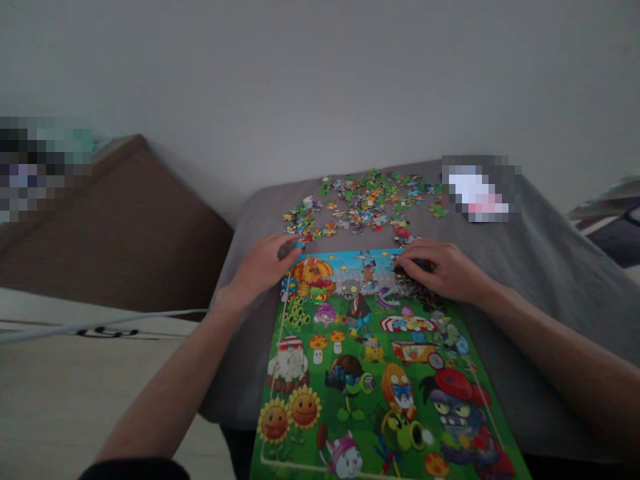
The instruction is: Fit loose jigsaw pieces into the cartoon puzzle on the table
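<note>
A picture board [370, 347] with cartoon plants and zombies on green ground lies in front of me, its blue sky strip at the far end. My left hand [265, 267] is at the board's far left corner, thumb and fingers curled together; a small blue bit shows at the fingertips, too little to name. Over the far right corner, my right hand [440, 263] has its fingers pinched together, and what is between them is hidden. Beyond the board, many loose jigsaw pieces [373, 193] are spread in a heap, some close to both hands.
A grey cloth [545, 267] covers the surface under the board. A blurred-out bright item [477, 190] lies at the back right. To the left are a brown cabinet [125, 240] and a white cable [125, 321]. A plain wall [300, 87] rises behind.
</note>
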The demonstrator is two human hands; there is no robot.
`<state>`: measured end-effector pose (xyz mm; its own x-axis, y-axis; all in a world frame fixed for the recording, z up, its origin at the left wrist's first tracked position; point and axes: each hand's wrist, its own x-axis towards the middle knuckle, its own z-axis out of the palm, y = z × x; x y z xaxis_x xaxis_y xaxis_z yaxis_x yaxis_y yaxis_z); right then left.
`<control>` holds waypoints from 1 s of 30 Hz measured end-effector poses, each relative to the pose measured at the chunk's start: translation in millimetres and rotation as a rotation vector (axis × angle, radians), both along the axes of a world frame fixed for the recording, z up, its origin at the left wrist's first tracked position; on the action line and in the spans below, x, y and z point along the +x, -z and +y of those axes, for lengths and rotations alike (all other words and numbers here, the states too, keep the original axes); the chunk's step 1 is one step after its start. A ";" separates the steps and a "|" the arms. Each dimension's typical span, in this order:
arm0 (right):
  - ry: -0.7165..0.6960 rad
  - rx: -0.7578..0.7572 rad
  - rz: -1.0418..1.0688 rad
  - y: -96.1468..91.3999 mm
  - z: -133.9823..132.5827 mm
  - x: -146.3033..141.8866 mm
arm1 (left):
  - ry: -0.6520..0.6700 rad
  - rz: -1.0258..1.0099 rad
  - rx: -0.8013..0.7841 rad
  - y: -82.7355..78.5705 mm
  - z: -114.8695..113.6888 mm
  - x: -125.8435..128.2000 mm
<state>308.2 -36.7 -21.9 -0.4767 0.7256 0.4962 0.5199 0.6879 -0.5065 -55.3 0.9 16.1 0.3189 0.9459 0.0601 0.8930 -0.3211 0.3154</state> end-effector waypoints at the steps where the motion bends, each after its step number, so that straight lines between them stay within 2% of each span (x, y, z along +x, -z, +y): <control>1: -0.002 0.003 -0.004 -0.8 0.2 -0.1 | 0.004 0.035 -0.028 -1.1 13.4 5.0; 4: -0.010 0.008 -0.025 -2.6 0.6 -0.3 | 0.005 0.106 -0.043 -2.9 37.2 14.0; 7: -0.028 0.003 -0.024 -3.0 1.2 0.0 | -0.019 0.067 -0.054 -0.3 45.3 12.7; 12: -0.040 0.007 0.002 -3.7 2.1 0.3 | -0.008 -0.124 -0.086 6.8 43.2 2.4; 16: 0.031 0.011 0.052 -9.4 4.5 4.3 | -0.013 -0.350 -0.147 0.4 30.2 15.4; 19: 0.170 0.030 0.128 -14.1 10.0 13.8 | 0.134 -0.469 -0.238 -11.2 18.8 49.1; 22: 0.287 0.062 0.174 -15.1 16.8 25.3 | 0.360 -0.463 -0.314 -18.0 14.0 101.2; 26: 0.302 0.087 0.170 -12.4 22.9 33.7 | 0.577 -0.440 -0.393 -11.3 22.6 174.4; 28: 0.283 0.086 0.161 -11.7 24.2 35.0 | 0.618 -0.362 -0.351 -5.4 29.6 200.1; 30: 0.267 0.089 0.159 -11.9 24.9 35.8 | 0.626 -0.255 -0.283 -0.6 35.2 214.8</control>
<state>344.0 -11.8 -10.0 -0.1863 0.7652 0.6163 0.6069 0.5829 -0.5402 159.5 36.1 16.7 0.8135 0.5814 -0.0149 0.4567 -0.6227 0.6354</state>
